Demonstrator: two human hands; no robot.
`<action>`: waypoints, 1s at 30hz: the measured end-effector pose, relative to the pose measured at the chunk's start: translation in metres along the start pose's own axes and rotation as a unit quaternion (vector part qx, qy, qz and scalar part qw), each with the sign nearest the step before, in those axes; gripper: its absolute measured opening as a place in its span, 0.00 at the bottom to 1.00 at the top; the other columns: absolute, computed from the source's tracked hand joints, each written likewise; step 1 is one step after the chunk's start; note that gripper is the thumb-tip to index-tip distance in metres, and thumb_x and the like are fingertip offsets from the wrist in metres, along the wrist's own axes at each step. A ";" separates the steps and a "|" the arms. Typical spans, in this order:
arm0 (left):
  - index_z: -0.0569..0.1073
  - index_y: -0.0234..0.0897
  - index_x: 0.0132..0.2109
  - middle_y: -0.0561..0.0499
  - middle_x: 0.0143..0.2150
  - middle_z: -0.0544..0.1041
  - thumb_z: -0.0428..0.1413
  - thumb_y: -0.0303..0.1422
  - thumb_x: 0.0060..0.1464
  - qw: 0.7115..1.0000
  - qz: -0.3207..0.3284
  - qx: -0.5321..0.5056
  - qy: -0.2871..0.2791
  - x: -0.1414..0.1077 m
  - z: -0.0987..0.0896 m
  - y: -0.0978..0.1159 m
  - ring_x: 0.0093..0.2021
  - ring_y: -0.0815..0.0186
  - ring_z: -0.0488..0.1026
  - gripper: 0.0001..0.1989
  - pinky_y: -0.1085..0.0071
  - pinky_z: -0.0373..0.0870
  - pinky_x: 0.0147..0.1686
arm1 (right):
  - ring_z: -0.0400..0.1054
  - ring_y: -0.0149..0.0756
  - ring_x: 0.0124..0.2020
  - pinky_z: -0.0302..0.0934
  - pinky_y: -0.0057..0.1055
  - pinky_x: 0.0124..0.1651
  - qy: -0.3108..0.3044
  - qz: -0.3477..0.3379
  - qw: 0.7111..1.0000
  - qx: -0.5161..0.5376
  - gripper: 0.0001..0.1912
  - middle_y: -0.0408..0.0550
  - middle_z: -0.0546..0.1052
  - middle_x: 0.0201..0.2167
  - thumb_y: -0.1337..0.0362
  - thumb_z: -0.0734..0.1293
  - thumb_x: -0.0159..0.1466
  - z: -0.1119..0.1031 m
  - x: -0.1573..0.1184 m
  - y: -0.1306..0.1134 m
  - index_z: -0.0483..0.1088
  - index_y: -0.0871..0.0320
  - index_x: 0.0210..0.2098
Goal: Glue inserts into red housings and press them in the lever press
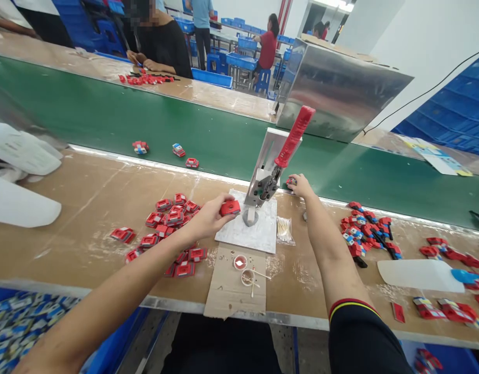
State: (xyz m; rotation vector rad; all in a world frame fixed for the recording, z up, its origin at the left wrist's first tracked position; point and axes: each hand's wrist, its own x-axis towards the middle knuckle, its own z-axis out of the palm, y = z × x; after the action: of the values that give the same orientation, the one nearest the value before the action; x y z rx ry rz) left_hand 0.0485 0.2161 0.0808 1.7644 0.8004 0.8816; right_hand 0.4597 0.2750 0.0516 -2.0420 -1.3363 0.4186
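My left hand (214, 215) is closed on a red plastic part (230, 208), just left of a hand press with a red handle (296, 136). The press stands on a white board (262, 228). Beyond the press on the right, my right hand (298, 185) is closed round a small red and grey toy car piece (291, 182) at the near edge of the green belt (223, 150). A pile of red parts (175, 215) lies left of my left hand. Another pile of red, blue and black pieces (366, 228) is right of my right forearm.
Small cups (240, 262) and cotton swabs sit on cardboard (235, 301); a bag of swabs (285, 230) lies beside the board. Toy cars (192, 162) rest on the belt. Blue bins (25, 322) stand below the table. Across the belt a person (165, 44) handles red parts.
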 end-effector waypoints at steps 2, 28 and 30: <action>0.81 0.38 0.52 0.43 0.48 0.86 0.68 0.30 0.54 0.997 0.035 0.052 -0.051 0.021 0.006 -0.007 0.44 0.57 0.82 0.18 0.62 0.77 0.47 | 0.74 0.50 0.58 0.71 0.53 0.63 0.005 -0.005 1.000 -0.024 0.24 0.59 0.77 0.58 0.54 0.75 0.70 0.001 0.003 0.000 0.73 0.60 0.59; 0.77 0.30 0.59 0.38 0.54 0.85 0.65 0.34 0.59 0.994 0.032 0.031 -0.096 0.035 0.062 -0.041 0.52 0.54 0.82 0.23 0.59 0.81 0.51 | 0.70 0.36 0.21 0.70 0.41 0.31 -0.006 -0.574 0.758 0.311 0.37 0.41 0.75 0.24 0.39 0.46 0.80 -0.036 -0.211 -0.186 0.78 0.47 0.33; 0.77 0.30 0.60 0.38 0.54 0.85 0.64 0.35 0.59 0.995 0.033 0.030 -0.093 0.034 0.062 -0.040 0.51 0.53 0.83 0.23 0.60 0.81 0.48 | 0.73 0.37 0.24 0.69 0.42 0.32 0.022 -0.587 0.747 0.311 0.36 0.43 0.78 0.27 0.42 0.47 0.81 -0.035 -0.217 -0.180 0.80 0.49 0.37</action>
State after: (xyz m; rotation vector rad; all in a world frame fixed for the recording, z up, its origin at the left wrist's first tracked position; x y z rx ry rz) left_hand 0.1133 0.2283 0.0336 1.9042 0.6557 0.7286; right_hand 0.2625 0.1160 0.1799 -0.4288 -1.8182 0.1605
